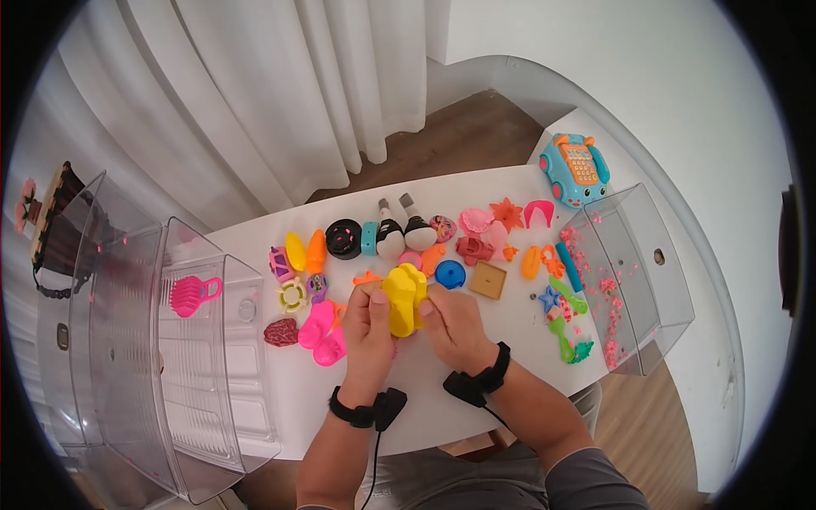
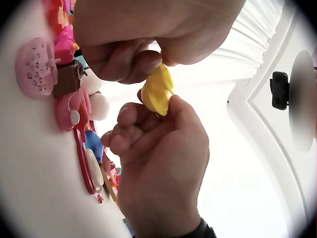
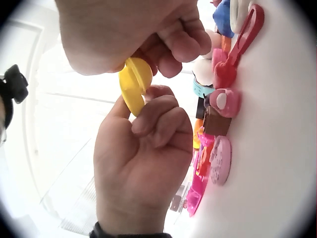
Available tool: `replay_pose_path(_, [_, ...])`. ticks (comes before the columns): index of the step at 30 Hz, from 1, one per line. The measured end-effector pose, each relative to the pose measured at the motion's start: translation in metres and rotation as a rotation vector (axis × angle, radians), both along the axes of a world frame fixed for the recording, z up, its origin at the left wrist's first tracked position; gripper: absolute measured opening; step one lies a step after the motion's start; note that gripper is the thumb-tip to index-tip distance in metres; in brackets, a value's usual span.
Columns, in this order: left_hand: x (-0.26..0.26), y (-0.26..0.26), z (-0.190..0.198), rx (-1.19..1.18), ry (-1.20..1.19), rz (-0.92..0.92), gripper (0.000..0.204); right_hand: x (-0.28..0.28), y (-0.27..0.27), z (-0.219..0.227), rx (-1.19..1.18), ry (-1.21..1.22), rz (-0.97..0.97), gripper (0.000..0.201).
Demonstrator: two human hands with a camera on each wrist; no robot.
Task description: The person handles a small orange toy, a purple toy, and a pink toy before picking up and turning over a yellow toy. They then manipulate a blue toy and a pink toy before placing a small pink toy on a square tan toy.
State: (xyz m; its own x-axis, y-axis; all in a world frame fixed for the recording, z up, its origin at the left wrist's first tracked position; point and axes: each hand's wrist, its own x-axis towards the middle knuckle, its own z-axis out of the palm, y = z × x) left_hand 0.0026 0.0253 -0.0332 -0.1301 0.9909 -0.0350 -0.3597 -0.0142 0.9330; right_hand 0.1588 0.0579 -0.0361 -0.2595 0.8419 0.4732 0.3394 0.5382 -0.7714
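Between both hands, above the white table (image 1: pixel 302 408), is a yellow plastic piece (image 1: pixel 405 299) with rounded lobes. The left hand (image 1: pixel 369 327) pinches its left side, thumb on top. On the opposite side, the right hand (image 1: pixel 459 327) grips the edge between thumb and curled fingers. From the right wrist, the yellow piece (image 3: pixel 134 82) shows a groove along its rounded side. Fingers cover much of the yellow piece (image 2: pixel 158 89) in the left wrist view. Just beyond the hands lie a blue round dish (image 1: pixel 450 274) and a brown square tray (image 1: pixel 488 280).
Clear plastic bins stand at the left (image 1: pixel 191 408) and right (image 1: pixel 633 280); a pink scoop (image 1: pixel 195 296) is in the left one. Several toys spread across the table, including a black ring (image 1: pixel 343 239) and pink pieces (image 1: pixel 320 331). A toy telephone (image 1: pixel 575 170) sits at the back right.
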Motion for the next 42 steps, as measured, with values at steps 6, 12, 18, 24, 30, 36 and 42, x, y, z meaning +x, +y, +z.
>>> replay_pose_path(6, [0.002, 0.000, -0.002, 0.002, 0.134, 0.017, 0.028, -0.003, 0.001, 0.000, 0.019, -0.039, 0.058, 0.020])
replay_pose_path(12, [0.002, 0.000, -0.007, -0.037, 0.177, 0.037, 0.025, -0.001, 0.001, 0.001, 0.108, -0.087, 0.053, 0.007])
replay_pose_path(18, [0.001, 0.001, -0.010, -0.011, 0.189, 0.092, 0.021, -0.002, 0.001, 0.006, 0.198, -0.170, -0.019, 0.009])
replay_pose_path(24, [0.002, 0.002, -0.006, 0.007, 0.233, 0.147, 0.024, -0.003, 0.003, 0.009, 0.255, -0.152, -0.060, 0.011])
replay_pose_path(30, [0.001, 0.003, -0.003, -0.012, 0.264, 0.181, 0.024, -0.006, 0.002, 0.021, 0.448, -0.296, -0.067, 0.013])
replay_pose_path(36, [-0.004, 0.002, -0.007, -0.025, 0.261, 0.196, 0.025, -0.011, -0.009, 0.023, 0.478, -0.334, -0.064, 0.014])
replay_pose_path(42, [-0.013, 0.001, 0.007, -0.050, 0.231, 0.224, 0.026, -0.015, -0.061, 0.057, 0.715, -0.427, -0.052, 0.015])
